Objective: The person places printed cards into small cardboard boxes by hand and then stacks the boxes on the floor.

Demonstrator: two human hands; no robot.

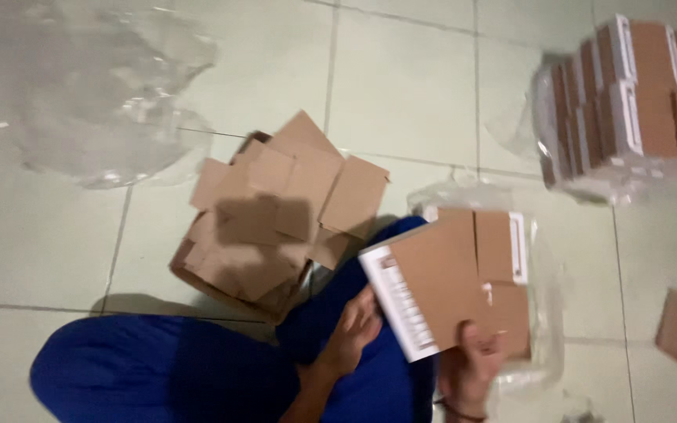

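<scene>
The right hand [470,368] grips one flat brown box [432,286] by its lower edge, thumb on the face, holding it above the lap. The left hand [352,333] touches the box's white left side, fingers loosely curled. One heap of cardboard flaps [276,211] lies on the floor [41,251] beyond. One wrapped bundle of boxes [628,102] sits far right.

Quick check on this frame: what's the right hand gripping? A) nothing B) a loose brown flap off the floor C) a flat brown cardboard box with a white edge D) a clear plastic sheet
C: the right hand has its thumb over the lower edge of the flat brown cardboard box, whose white edge faces the left hand.
</scene>
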